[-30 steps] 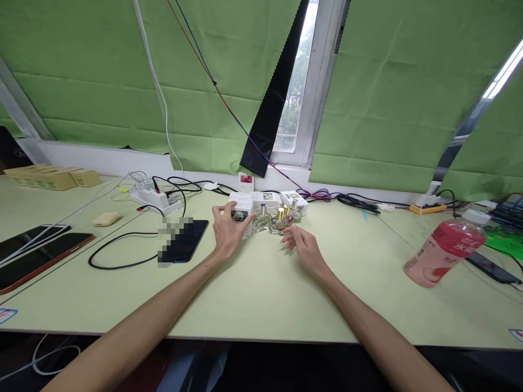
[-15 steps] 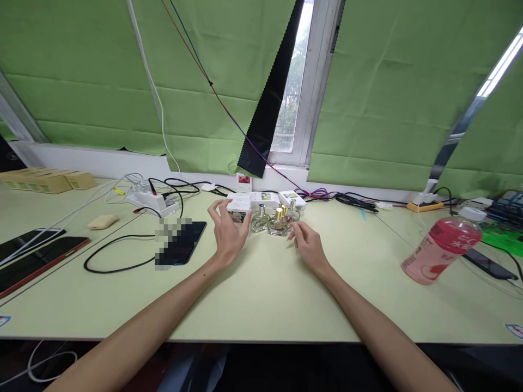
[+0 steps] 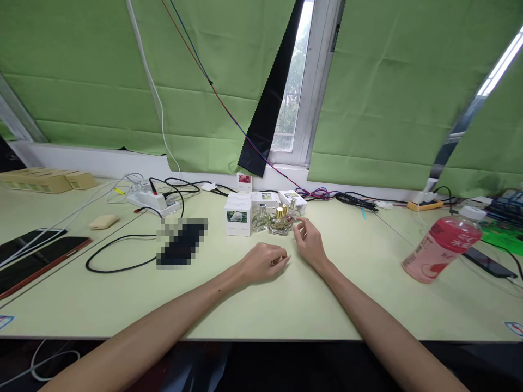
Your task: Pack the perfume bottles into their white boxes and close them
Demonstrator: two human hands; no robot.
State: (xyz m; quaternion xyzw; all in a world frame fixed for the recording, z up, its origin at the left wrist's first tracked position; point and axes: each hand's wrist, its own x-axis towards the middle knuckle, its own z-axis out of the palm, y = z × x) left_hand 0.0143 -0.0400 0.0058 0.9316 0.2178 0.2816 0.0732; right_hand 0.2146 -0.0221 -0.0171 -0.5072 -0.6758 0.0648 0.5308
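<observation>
My left hand (image 3: 266, 263) rests low over the table in front of the perfume bottles, its fingers curled in and the thumb tip close to them, with nothing visible in its grasp. Just right of the bottles is my right hand (image 3: 309, 241), loosely bent with fingers a little apart and holding nothing I can see. Its fingertips are very near the rightmost bottle; whether they touch it I cannot tell. A glass perfume bottle with a silver cap (image 3: 261, 219) stands beside a gold-capped bottle (image 3: 279, 223), with others behind. Left of them stands a white box with a flower picture (image 3: 238, 219).
More white boxes (image 3: 265, 199) lie behind the bottles. A pixelated dark phone (image 3: 182, 245) and a power strip (image 3: 152, 198) are to the left. At right a pink drink bottle (image 3: 443, 247) stands tilted in view. Coiled black cables (image 3: 356, 201) run along the wall.
My left hand has left the white box and moved right and nearer to me, its fingers curling. The box front now shows. My right hand has shifted only slightly.
</observation>
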